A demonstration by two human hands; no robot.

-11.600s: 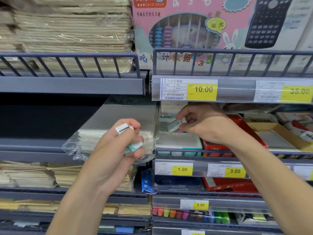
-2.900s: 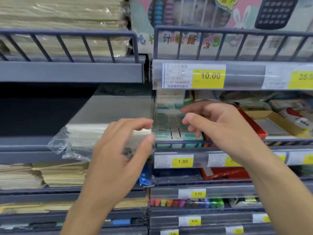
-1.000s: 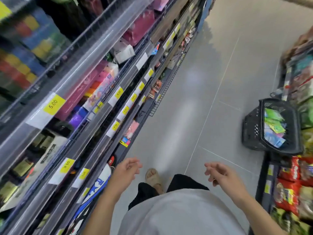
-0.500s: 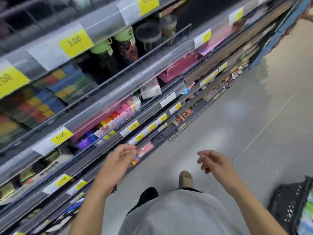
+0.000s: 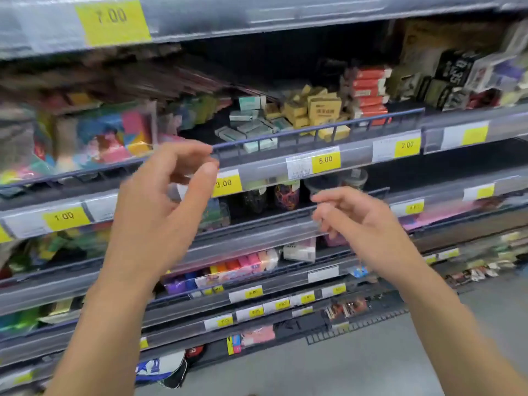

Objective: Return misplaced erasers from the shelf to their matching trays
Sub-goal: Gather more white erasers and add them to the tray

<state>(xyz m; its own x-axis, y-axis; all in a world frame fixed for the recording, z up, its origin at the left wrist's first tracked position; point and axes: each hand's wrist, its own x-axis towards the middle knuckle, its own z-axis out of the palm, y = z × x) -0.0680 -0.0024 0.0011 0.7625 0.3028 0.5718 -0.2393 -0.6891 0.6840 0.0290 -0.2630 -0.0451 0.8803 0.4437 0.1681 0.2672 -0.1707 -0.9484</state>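
left hand [image 5: 160, 207]: up in front of the 3.00 price tag [image 5: 227, 183], fingers loosely curled, nothing in it
right hand [image 5: 358, 221]: lower right of that tag, relaxed, empty too
erasers [image 5: 251, 128]: pale green boxed ones piled on the shelf just above the tag, yellow boxes [image 5: 320, 110] right beside them

I'm seeing glossy clear plastic price strips [image 5: 285, 164] gleaming along the shelf's front edge, dark metal wire rail [image 5: 317, 130] above, matt cardboard eraser boxes [image 5: 324, 110] behind.
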